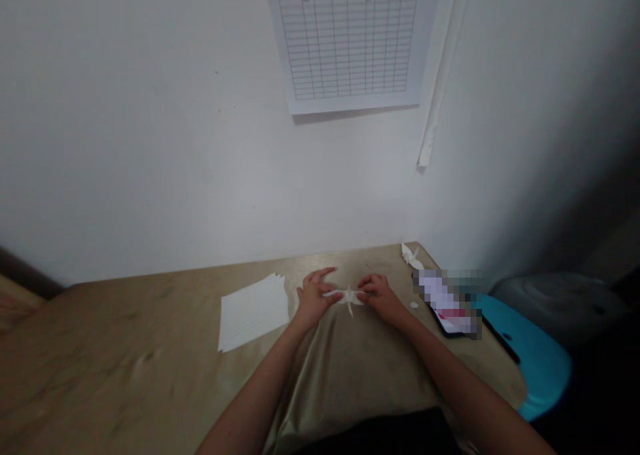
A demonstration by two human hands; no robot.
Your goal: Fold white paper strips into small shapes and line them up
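Observation:
Between my hands is a small white folded paper crane, its wings spread to the sides and a thin point sticking out toward me. My left hand pinches the left wing between thumb and fingers, with the index finger stretched out. On the opposite wing, my right hand has its thumb and curled fingers closed. Left of my left hand lies a stack of white paper sheets. A second white folded paper crane sits at the table's far right corner.
A phone, partly blurred out, lies on the right of the cloth-covered table. Near it is a small white scrap. A turquoise chair stands beyond the right edge. A printed sheet hangs on the wall behind.

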